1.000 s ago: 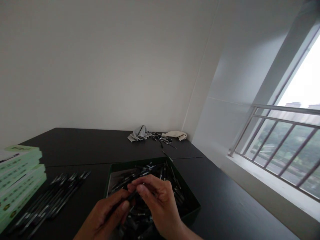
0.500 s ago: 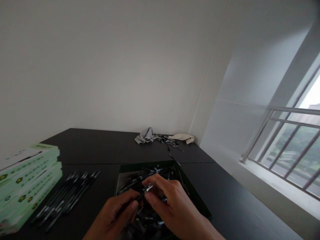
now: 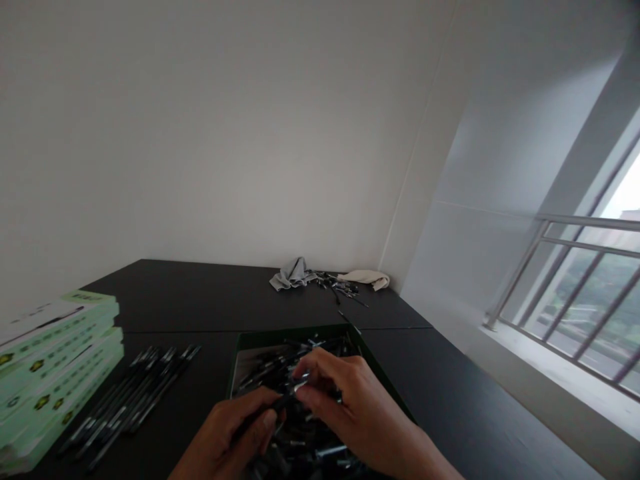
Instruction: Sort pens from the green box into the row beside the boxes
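Observation:
My left hand (image 3: pixel 235 433) is closed round the barrel of a black pen (image 3: pixel 283 402), low in the middle of the view. My right hand (image 3: pixel 350 407) pinches the shiny tip end of that same pen with thumb and fingers. Both hands hover over a dark green box (image 3: pixel 250 341) filled with several loose black pen parts (image 3: pixel 300 447). The rest of the pen is hidden inside my left fist.
A row of several finished black pens (image 3: pixel 135 393) lies on the black table (image 3: pixel 200 300) left of the box. Stacked light-green flat boxes (image 3: pixel 50 360) stand at the far left. A grey cloth (image 3: pixel 293 273), a beige cloth (image 3: pixel 365 277) and small parts (image 3: pixel 340 288) lie in the far corner. A railed window (image 3: pixel 575 293) is at right.
My view swung left over the second, so the window slid right. Both hands stayed together on the pen over the box, shifting only slightly.

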Tool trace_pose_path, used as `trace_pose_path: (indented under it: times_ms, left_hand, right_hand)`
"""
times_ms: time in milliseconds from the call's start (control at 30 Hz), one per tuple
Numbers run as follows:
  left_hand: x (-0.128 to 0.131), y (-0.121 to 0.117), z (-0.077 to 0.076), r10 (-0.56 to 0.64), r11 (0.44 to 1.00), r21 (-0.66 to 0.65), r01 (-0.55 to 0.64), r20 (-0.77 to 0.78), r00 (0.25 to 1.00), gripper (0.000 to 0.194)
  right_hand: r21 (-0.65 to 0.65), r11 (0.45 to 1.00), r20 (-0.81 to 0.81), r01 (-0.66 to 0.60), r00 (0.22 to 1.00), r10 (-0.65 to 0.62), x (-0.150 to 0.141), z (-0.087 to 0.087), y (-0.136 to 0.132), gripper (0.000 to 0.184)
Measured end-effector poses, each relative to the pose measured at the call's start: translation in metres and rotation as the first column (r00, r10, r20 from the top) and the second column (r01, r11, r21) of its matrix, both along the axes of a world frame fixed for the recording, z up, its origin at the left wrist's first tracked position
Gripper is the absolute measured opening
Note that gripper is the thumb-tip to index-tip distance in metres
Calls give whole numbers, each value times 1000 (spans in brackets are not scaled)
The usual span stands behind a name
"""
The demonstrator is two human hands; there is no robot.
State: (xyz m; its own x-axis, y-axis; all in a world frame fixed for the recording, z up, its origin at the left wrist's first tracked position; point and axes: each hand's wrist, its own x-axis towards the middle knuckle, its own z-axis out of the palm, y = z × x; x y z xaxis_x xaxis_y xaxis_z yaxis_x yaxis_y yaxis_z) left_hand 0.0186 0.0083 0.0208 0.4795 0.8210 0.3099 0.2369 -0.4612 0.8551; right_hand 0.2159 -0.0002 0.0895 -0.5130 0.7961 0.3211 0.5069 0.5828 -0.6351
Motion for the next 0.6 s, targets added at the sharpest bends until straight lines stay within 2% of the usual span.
trace_pose_path:
  times_ms: [100, 267, 433, 533, 600]
  left_hand:
    - [-2, 1, -1, 5, 999, 46, -2, -53, 999, 28]
    - [-1, -4, -3, 121, 978, 173, -112, -42, 992, 20]
    - [-2, -6, -1, 175, 935, 317, -156, -32, 984, 21]
    - [-4, -5, 0, 208, 901, 393, -182, -22, 978, 19]
    - [-5, -5, 0, 227, 888, 415, -198, -23, 974, 17]
  right_hand:
    - [21, 999, 26, 31, 999, -32, -1, -2, -3, 11]
    - [218, 975, 252, 51, 962, -107, -1, -5, -2, 27]
    - [219, 976, 241, 17, 968, -71, -1, -7, -4, 15]
    - [277, 959, 279, 62, 950, -142, -3, -9, -4, 26]
    - [246, 964, 259, 100, 952, -164, -4, -10, -4, 29]
